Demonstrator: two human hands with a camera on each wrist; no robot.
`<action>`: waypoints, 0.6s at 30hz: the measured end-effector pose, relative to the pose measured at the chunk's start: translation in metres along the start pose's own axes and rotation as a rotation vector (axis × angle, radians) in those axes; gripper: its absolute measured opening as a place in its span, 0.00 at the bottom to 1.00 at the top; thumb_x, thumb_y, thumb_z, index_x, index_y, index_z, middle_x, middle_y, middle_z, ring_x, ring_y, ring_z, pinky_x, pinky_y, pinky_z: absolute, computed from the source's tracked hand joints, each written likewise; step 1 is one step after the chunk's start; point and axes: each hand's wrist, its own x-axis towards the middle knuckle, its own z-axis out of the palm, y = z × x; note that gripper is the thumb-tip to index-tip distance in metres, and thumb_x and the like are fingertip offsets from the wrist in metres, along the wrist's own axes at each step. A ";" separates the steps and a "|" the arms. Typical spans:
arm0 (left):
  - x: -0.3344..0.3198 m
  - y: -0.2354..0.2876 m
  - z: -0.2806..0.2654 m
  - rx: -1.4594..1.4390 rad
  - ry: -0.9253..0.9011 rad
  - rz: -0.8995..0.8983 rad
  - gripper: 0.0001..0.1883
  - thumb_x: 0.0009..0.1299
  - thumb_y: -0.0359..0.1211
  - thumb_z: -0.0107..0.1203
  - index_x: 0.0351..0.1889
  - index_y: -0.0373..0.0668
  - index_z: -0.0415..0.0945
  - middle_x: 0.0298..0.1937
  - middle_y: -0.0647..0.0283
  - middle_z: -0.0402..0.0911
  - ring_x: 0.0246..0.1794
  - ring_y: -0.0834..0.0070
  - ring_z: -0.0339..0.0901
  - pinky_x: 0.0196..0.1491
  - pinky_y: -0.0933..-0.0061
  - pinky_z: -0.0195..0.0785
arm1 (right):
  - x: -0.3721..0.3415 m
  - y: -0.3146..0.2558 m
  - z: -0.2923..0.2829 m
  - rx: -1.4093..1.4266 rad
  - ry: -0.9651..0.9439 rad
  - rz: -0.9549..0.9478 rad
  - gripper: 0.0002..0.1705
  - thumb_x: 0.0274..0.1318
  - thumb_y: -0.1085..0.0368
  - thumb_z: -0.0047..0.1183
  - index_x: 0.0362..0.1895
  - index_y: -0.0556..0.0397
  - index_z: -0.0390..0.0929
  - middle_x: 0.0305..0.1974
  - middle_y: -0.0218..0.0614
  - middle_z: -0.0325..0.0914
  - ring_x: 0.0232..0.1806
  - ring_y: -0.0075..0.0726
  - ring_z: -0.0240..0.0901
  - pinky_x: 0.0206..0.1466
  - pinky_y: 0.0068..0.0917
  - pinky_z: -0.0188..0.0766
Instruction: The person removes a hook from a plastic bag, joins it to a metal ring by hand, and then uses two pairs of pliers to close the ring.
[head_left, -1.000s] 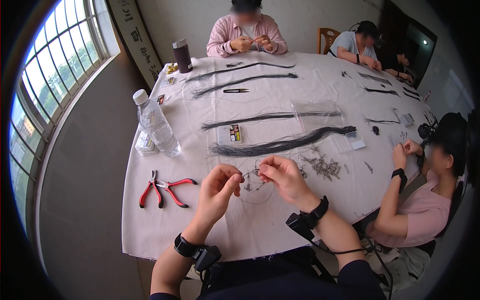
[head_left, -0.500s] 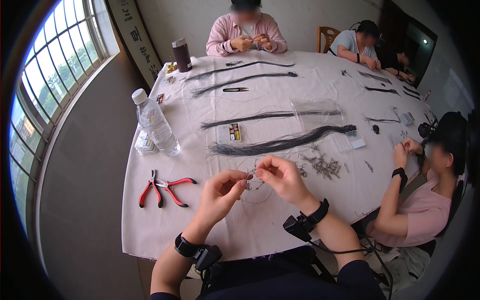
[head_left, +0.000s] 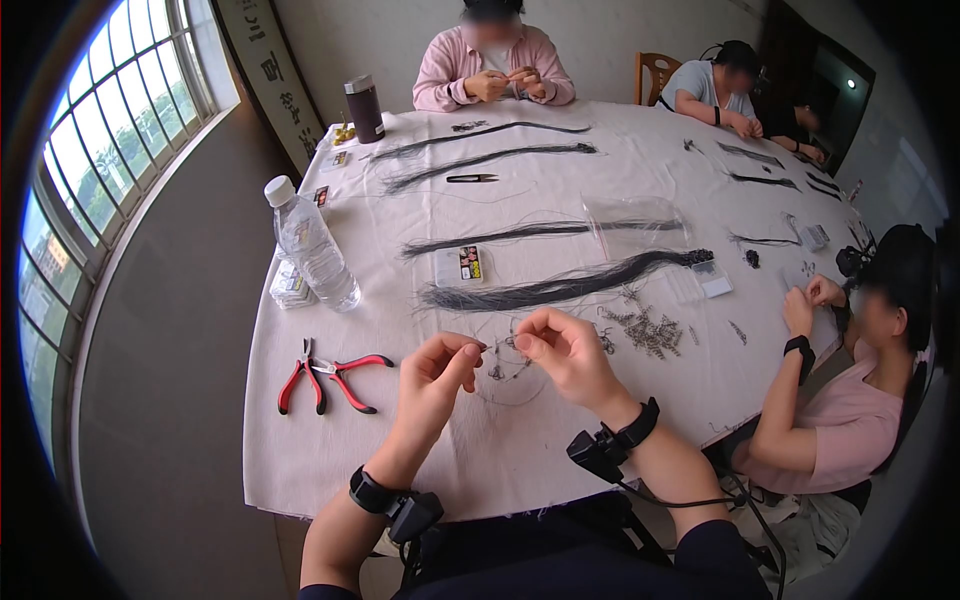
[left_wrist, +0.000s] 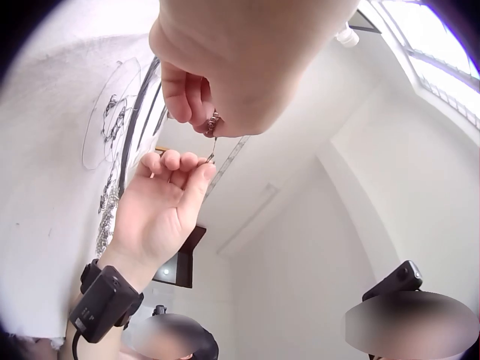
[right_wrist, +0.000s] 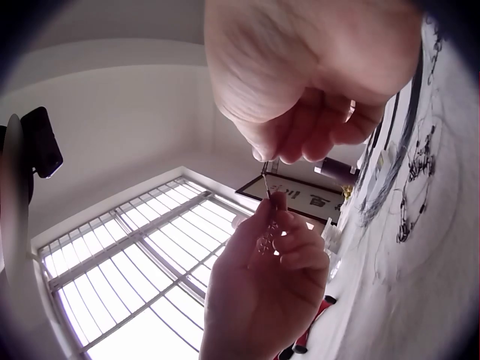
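My left hand (head_left: 436,375) and right hand (head_left: 570,358) face each other over the table's front, fingertips a short gap apart. Between thumb and fingers, the left hand pinches a small coiled metal piece (left_wrist: 212,122) with a thin wire end pointing at the other hand. More of the ringed metal (right_wrist: 268,238) shows against the left fingers in the right wrist view. The right hand pinches a tiny thin metal piece (left_wrist: 211,158), its kind too small to tell. Below the hands lies a loose tangle of thin line with dark metal bits (head_left: 497,372).
Two pairs of red-handled pliers (head_left: 352,368) lie at left, near a water bottle (head_left: 315,245). Beyond the hands are a thick bundle of black strands (head_left: 560,287), a small clear box (head_left: 455,268) and a pile of small metal pieces (head_left: 645,332). Other people sit around the table.
Half a second ago my left hand had moved right until the fingertips nearly met. It has since drawn back left, opening a small gap. The right hand has stayed almost in place.
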 end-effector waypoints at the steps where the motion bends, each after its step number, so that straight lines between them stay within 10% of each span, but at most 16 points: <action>1: 0.000 -0.001 -0.001 -0.033 0.009 -0.012 0.08 0.74 0.32 0.56 0.42 0.34 0.79 0.35 0.64 0.80 0.28 0.84 0.72 0.34 0.82 0.65 | 0.000 -0.001 -0.001 0.018 0.032 0.005 0.10 0.65 0.62 0.57 0.40 0.57 0.79 0.34 0.25 0.78 0.35 0.15 0.69 0.40 0.17 0.68; 10: 0.000 0.008 -0.005 0.172 -0.256 -0.070 0.11 0.74 0.31 0.58 0.48 0.34 0.80 0.40 0.66 0.83 0.37 0.83 0.78 0.40 0.81 0.71 | 0.004 -0.004 -0.011 -0.018 0.120 -0.040 0.08 0.66 0.65 0.57 0.40 0.58 0.78 0.34 0.25 0.78 0.36 0.15 0.70 0.42 0.17 0.68; 18: 0.005 -0.004 -0.012 0.310 -0.079 0.121 0.11 0.73 0.30 0.58 0.48 0.32 0.80 0.42 0.64 0.84 0.41 0.81 0.80 0.47 0.78 0.73 | 0.005 0.000 -0.015 -0.067 0.146 -0.035 0.08 0.64 0.65 0.57 0.38 0.58 0.80 0.33 0.27 0.81 0.35 0.16 0.73 0.42 0.18 0.69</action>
